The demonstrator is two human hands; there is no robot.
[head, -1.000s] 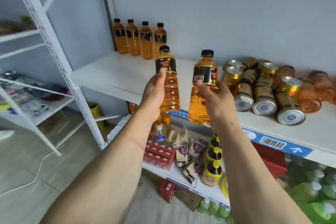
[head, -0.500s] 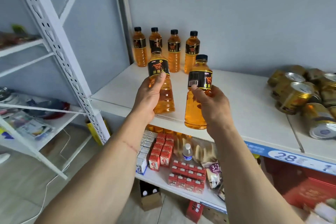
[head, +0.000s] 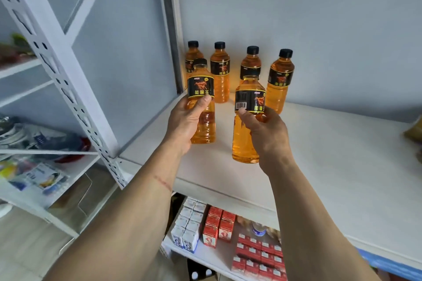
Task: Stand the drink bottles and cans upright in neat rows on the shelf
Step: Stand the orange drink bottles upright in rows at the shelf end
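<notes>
Left hand (head: 186,124) and right hand (head: 266,131) each gripped an upright orange drink bottle (head: 202,102) above the shelf (head: 331,166); careless set-down risked toppling the back row (head: 280,80).

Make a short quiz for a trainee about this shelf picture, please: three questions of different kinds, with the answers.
1. How many bottles stand in the back row on the shelf?
2. True or false: the left hand holds a can.
3. The bottle in the right hand shows: A) barcode, B) straw, C) handle?

Key: 1. Four. 2. False; it holds a left bottle. 3. A, on the right bottle.
</notes>
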